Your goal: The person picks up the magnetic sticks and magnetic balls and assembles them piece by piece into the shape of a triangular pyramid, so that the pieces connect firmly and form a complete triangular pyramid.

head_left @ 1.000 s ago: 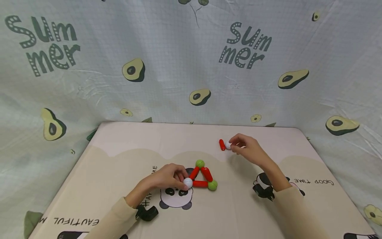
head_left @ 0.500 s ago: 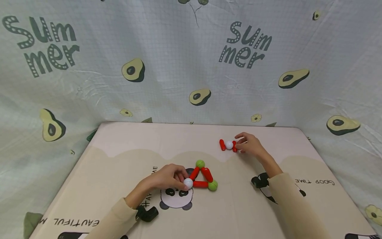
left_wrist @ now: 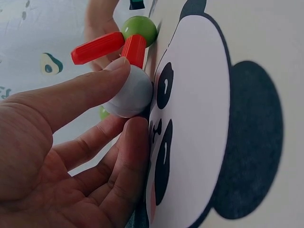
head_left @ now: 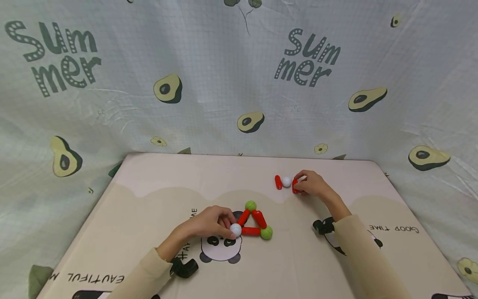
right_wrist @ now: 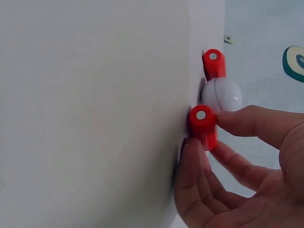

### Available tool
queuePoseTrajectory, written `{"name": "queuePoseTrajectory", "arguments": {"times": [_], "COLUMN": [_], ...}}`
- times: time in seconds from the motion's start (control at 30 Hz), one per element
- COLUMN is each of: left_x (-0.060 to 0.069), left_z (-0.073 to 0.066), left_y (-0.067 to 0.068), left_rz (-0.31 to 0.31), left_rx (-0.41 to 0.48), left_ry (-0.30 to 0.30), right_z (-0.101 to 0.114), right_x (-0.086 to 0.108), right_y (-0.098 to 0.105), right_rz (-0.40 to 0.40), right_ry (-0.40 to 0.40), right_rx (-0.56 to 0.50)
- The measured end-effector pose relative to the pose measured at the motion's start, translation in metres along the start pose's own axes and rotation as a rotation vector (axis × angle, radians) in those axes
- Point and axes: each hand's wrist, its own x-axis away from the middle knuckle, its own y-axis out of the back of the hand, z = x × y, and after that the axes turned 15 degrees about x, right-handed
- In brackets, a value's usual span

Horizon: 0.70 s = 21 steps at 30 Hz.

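Observation:
My left hand (head_left: 210, 223) pinches a white ball (left_wrist: 130, 92) between thumb and fingers. That ball is one corner of a flat triangle on the table, with red rods (head_left: 251, 231) as sides and green balls (head_left: 266, 233) at the other two corners. Farther back, my right hand (head_left: 313, 183) holds a loose red rod (right_wrist: 203, 128) by thumb and fingertips, close to the table. A pale round disc shows in the rod's end. Just left of it in the head view lie a second white ball (head_left: 286, 182) and another red rod (head_left: 278, 182).
The table (head_left: 157, 174) has a printed cover with pandas and lettering. Behind it hangs a pale cloth (head_left: 209, 50) with avocado prints. Black wrist camera mounts (head_left: 184, 268) sit beside both wrists.
My right hand moved from the white ball to the red rod at its right, took hold of it and drew it slightly toward me. The left hand and triangle stay put.

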Motion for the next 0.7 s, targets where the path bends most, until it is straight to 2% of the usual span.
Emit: {"name": "queuePoseTrajectory", "arguments": {"times": [0.3, 0.4, 0.7], "left_x": [0.000, 0.000, 0.000], "left_z": [-0.001, 0.000, 0.000], "left_y": [0.001, 0.000, 0.000], "left_rz": [-0.007, -0.004, -0.003], "left_rx": [-0.009, -0.010, -0.009], "left_ry": [0.000, -0.005, -0.009], "right_z": [0.004, 0.003, -0.003], "right_x": [0.006, 0.009, 0.020], "right_y": [0.000, -0.002, -0.005], "right_rz": [0.022, -0.005, -0.060], "right_ry": [-0.050, -0.069, -0.057], "right_rx": [0.048, 0.026, -0.046]}}
